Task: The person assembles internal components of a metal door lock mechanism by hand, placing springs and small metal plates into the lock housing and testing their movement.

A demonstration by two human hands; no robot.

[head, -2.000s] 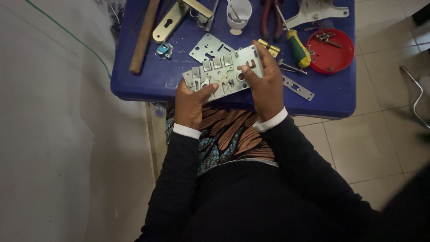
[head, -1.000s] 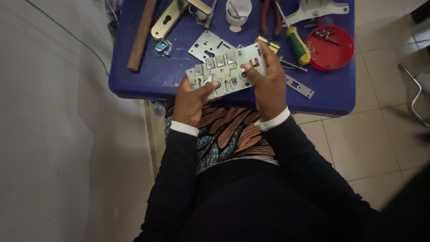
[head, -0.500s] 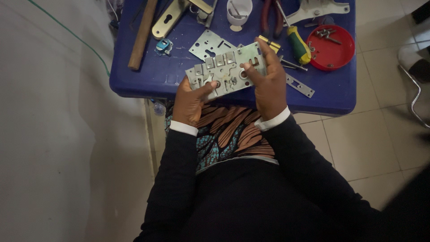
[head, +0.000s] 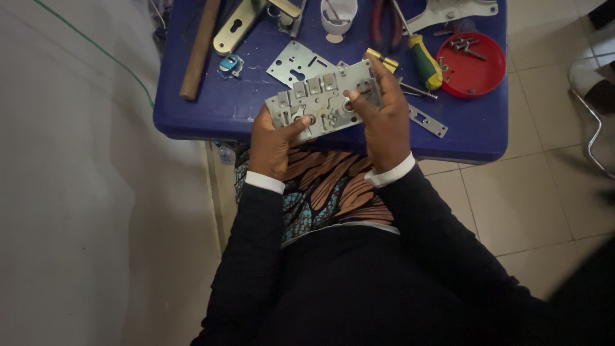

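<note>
Silver-grey metal fills both hands: an open rectangular lock case (head: 325, 99), its levers and springs facing up, is held flat over the near edge of a blue plastic table (head: 211, 112). The left hand (head: 274, 142) clamps the case's lower left end, thumb pressed on top of its inner parts and fingers curled beneath. The right hand (head: 384, 118) grips the right end, thumb resting near a round hole in the mechanism, fingers wrapped round the far edge. So the hands sit apart, one at each end, both closed on the case (which tilts slightly, its right end higher in the view).

Just behind the case lies a flat silver cover plate with cut-out slots (head: 298, 63). Left of that rest a small blue-and-silver fitting (head: 229, 64), a brass-coloured keyhole plate (head: 236, 27) and a long wooden handle (head: 200, 48) lying lengthwise. A white plastic cup (head: 338, 14) stands at the far edge. To the right are a yellow-and-green-handled screwdriver (head: 425, 61), a narrow silver strike strip with holes (head: 428, 122), and a round red lid holding screws (head: 471, 65). Patterned orange-and-teal fabric (head: 327, 192) covers the person's lap under the table edge.
</note>
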